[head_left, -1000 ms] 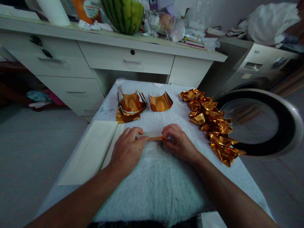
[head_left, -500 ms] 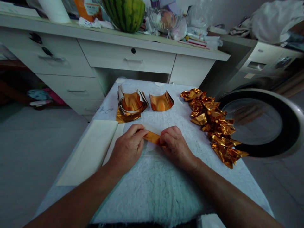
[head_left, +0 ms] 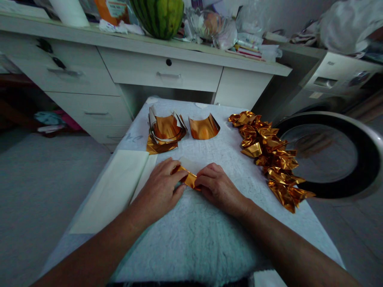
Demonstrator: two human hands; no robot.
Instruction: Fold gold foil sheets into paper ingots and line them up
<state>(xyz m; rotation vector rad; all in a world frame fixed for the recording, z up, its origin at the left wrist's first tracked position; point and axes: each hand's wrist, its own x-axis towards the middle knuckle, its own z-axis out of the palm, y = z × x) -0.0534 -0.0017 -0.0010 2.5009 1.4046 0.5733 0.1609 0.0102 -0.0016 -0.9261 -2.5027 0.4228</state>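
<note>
White paper (head_left: 110, 187) flat along the left of the cloth-covered tabletop (head_left: 179, 243). Left hand (head_left: 161, 185) with fingers on a gold strip (head_left: 190, 180), thumb apart; cannot tell whether gripping. Behind, a curled stack of gold sheets (head_left: 166, 128), apparently unworked. Strip between both hands, seemingly part-folded; beyond, one loose gold sheet (head_left: 204, 128), likewise unfolded. Right hand (head_left: 218, 185) clamped on the strip's near end. Far right, a row of crumpled gold pieces (head_left: 267, 159), apparently already folded.

Place: home room | right: front-loading washing machine (head_left: 332, 85), door (head_left: 369, 159) open | far: white counter (head_left: 143, 45) with drawers (head_left: 134, 69), bearing watermelon (head_left: 158, 18), orange pouch (head_left: 104, 10), clear plastic bags (head_left: 253, 18)
</note>
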